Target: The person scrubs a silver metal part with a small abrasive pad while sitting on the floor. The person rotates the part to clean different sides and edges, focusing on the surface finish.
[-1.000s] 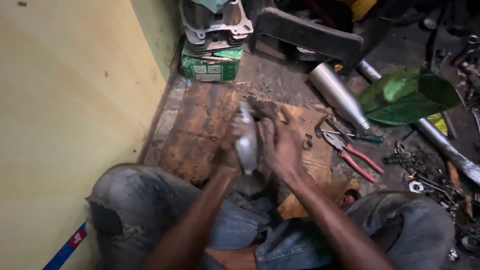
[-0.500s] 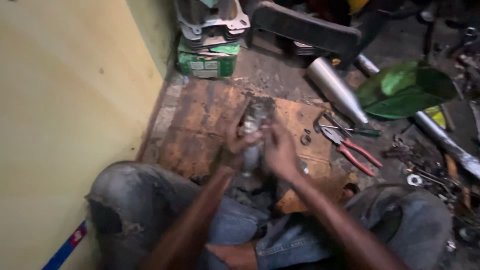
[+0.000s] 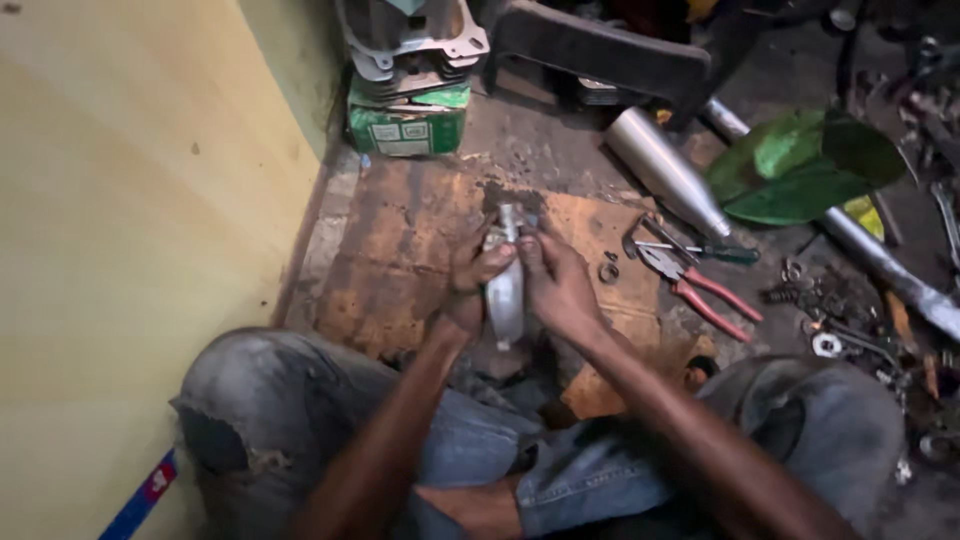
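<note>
Here, my left hand point(image 3: 468, 285) and right hand point(image 3: 556, 285) are both closed around the grey metal part point(image 3: 505, 290), held upright between them above the rusty board point(image 3: 400, 250), left of the red-handled pliers point(image 3: 695, 285).

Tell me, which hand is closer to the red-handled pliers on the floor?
The right hand. It grips the silver metal part just left of the red-handled pliers, without touching them. The left hand holds the part's far side, farther from the pliers.
</note>
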